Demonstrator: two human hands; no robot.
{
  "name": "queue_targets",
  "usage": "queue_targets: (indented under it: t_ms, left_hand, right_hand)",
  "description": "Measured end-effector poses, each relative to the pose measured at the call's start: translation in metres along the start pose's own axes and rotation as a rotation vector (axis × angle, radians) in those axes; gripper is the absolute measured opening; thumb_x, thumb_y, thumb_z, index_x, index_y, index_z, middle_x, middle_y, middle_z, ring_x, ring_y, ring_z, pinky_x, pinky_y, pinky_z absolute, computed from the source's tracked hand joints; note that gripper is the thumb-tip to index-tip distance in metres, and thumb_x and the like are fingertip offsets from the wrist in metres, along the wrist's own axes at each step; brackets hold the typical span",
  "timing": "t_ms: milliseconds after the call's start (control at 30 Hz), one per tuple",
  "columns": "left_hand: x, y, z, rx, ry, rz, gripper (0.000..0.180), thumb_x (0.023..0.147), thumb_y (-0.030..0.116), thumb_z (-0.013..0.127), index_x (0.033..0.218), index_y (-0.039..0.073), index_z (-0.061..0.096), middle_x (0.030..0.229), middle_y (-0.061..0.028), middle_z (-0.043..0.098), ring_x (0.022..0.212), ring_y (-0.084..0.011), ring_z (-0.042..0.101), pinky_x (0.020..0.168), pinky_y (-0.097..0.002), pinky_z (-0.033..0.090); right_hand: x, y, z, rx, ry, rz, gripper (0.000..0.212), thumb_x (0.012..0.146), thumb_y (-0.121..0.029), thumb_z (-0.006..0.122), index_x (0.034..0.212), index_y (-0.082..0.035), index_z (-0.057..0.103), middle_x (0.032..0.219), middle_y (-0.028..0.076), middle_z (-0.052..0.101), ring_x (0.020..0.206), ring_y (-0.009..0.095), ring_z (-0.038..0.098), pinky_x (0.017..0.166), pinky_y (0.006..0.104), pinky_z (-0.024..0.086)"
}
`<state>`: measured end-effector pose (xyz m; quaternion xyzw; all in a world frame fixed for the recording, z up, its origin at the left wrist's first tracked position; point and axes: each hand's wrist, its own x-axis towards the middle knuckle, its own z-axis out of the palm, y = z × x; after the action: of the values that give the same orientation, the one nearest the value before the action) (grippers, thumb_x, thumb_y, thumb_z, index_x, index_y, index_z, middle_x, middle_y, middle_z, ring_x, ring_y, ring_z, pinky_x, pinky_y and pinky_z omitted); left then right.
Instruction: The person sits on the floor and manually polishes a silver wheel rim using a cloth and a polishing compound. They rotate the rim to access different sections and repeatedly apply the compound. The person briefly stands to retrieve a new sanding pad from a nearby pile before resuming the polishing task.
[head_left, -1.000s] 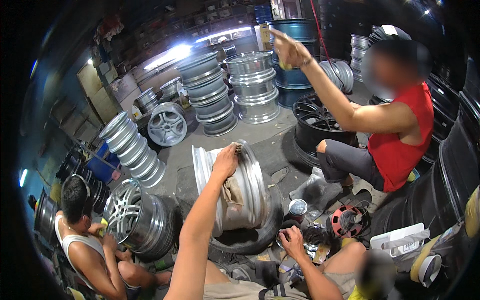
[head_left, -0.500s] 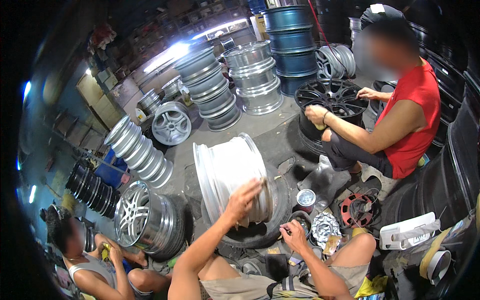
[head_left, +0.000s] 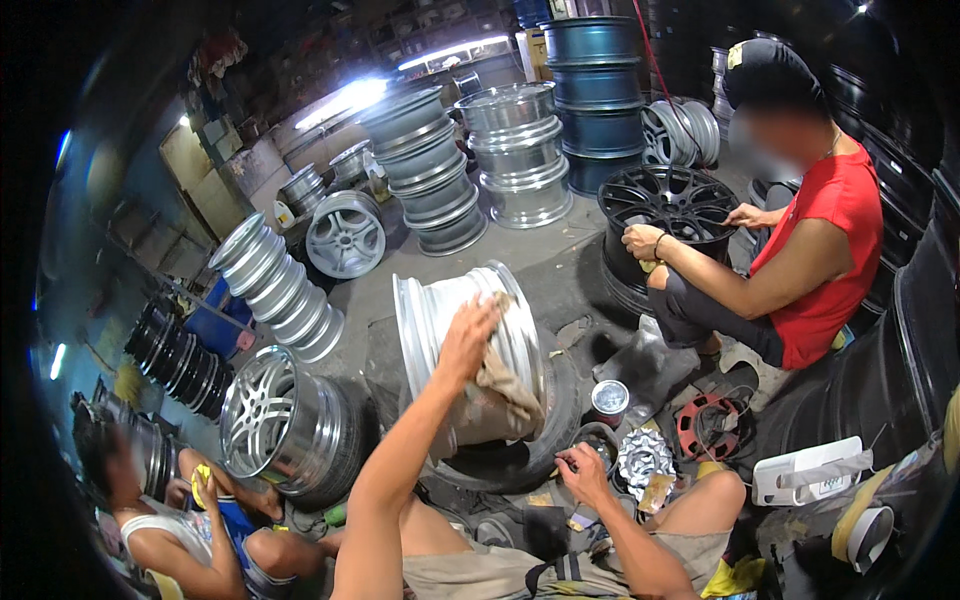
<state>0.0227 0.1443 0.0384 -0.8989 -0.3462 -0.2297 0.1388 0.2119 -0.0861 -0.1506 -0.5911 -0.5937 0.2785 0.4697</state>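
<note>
A silver wheel rim (head_left: 425,330) stands on its side on a tyre (head_left: 490,475) in front of me. My left hand (head_left: 468,338) presses a beige rag (head_left: 512,385) against its barrel; the rag hangs down over the rim's lower right part. Over on the right, my right hand (head_left: 588,474) is closed with its fingers curled, beside an open can (head_left: 600,438). Whatever it may hold is too small to tell. A second, lidded can (head_left: 610,397) stands just beyond, and crumpled silver foil (head_left: 645,458) lies right of the hand.
A person in red (head_left: 820,240) works at a black wheel (head_left: 668,205) on the right. Another person (head_left: 180,530) sits at lower left with a yellow cloth (head_left: 203,486). Stacked rims (head_left: 425,180) stand behind. Nearby are a polished wheel (head_left: 325,430), red reel (head_left: 705,425) and white basket (head_left: 812,470).
My left hand has slid up the rim with the rag, which now shows more fully. My right hand has barely moved. The person at lower left has raised the yellow cloth.
</note>
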Motion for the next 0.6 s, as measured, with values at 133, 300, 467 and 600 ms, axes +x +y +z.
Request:
queue_targets:
  t_ms: [133, 300, 467, 600]
  left_hand:
    - [0.042, -0.039, 0.015, -0.118, 0.095, -0.204, 0.050, 0.074, -0.011, 0.048, 0.121, 0.002, 0.061, 0.130, -0.0213, 0.056, 0.119, -0.0388, 0.054, 0.103, -0.0416, 0.043]
    - [0.038, -0.015, 0.032, -0.244, 0.101, -0.166, 0.048, 0.076, -0.012, 0.047, 0.120, 0.000, 0.061, 0.130, -0.0208, 0.056, 0.120, -0.0363, 0.054, 0.102, -0.0407, 0.044]
    - [-0.020, 0.037, 0.016, -0.266, 0.038, -0.003, 0.051, 0.073, -0.011, 0.052, 0.124, -0.004, 0.058, 0.137, -0.0193, 0.051, 0.132, -0.0337, 0.045, 0.110, -0.0388, 0.039]
    - [-0.080, 0.074, 0.000, -0.243, -0.157, 0.089, 0.051, 0.073, -0.007, 0.055, 0.124, -0.005, 0.058, 0.144, -0.0173, 0.045, 0.137, -0.0321, 0.039, 0.113, -0.0399, 0.035]
  right_hand:
    - [-0.003, 0.005, 0.000, -0.012, -0.030, 0.004, 0.014, 0.083, -0.016, 0.068, 0.089, -0.004, 0.069, 0.080, 0.012, 0.055, 0.083, 0.032, 0.057, 0.074, 0.0405, 0.045]
    - [-0.001, 0.008, 0.000, -0.023, -0.013, -0.001, 0.015, 0.083, -0.017, 0.068, 0.090, -0.004, 0.069, 0.081, 0.014, 0.055, 0.084, 0.034, 0.056, 0.076, 0.0418, 0.045]
    - [0.000, 0.002, -0.001, -0.022, -0.022, 0.002, 0.016, 0.083, -0.017, 0.068, 0.090, -0.003, 0.069, 0.084, 0.014, 0.056, 0.085, 0.033, 0.057, 0.078, 0.0403, 0.045]
    - [-0.001, -0.006, 0.003, 0.003, 0.013, -0.060, 0.013, 0.081, -0.013, 0.070, 0.088, -0.001, 0.069, 0.078, 0.012, 0.058, 0.072, 0.027, 0.060, 0.067, 0.0374, 0.047]
